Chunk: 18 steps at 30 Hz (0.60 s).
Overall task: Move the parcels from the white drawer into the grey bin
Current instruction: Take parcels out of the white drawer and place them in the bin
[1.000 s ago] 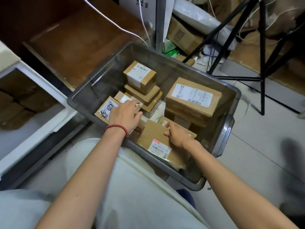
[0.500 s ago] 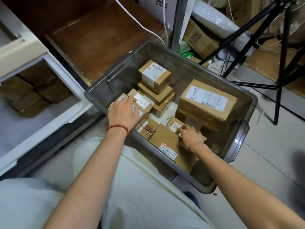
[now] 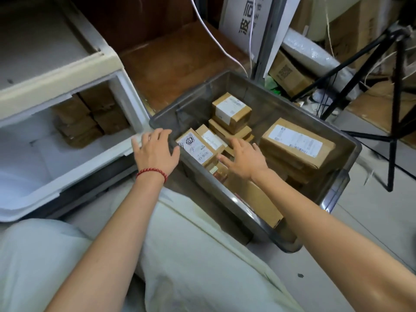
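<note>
Both bare forearms reach forward. The left hand (image 3: pixel 155 152) is palm down over the left corner of the bin (image 3: pixel 270 102), fingers spread and loose, holding nothing. A red bracelet (image 3: pixel 152 173) circles its wrist. The right hand (image 3: pixel 244 159) is over the bin's middle, palm down, fingers splayed, empty.

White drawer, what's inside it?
Several brown parcels sit stacked at the back of the white drawer; the front part shows only bare white floor. The cabinet frame covers anything deeper in, so the full count can't be seen.
</note>
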### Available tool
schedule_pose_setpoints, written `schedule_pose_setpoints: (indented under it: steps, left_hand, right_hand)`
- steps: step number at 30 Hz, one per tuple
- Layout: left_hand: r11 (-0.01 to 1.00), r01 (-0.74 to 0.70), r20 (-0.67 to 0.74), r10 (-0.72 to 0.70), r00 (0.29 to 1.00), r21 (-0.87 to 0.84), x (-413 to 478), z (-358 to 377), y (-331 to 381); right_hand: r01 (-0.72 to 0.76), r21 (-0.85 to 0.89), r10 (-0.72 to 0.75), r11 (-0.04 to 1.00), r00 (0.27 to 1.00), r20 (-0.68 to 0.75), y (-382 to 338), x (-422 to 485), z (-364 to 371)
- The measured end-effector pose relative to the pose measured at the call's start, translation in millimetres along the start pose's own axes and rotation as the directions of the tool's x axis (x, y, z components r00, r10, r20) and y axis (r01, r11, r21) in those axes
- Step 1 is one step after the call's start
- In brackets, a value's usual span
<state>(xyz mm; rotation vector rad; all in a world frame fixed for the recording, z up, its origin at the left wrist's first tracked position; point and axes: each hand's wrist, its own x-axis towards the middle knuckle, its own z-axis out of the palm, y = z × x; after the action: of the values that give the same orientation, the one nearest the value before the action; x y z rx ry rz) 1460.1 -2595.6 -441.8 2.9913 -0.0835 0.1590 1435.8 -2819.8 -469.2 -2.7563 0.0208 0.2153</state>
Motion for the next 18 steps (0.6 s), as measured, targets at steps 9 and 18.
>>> schedule_pose_setpoints:
  steps: [9, 18]
  left_hand:
    - [0.985, 0.173, -0.113, -0.174, 0.978, -0.024, -35, -47, -71]
    - [0.898, 0.439, -0.059, -0.440, 0.896, -0.021, -80, -61, -154]
  right_hand:
    - [0.356, -0.040, -0.355, 0.934, 0.934, 0.040, -114, 17, -20]
    - [0.537, -0.028, -0.533, 0.843, 0.842, 0.083, -224, 25, 13]
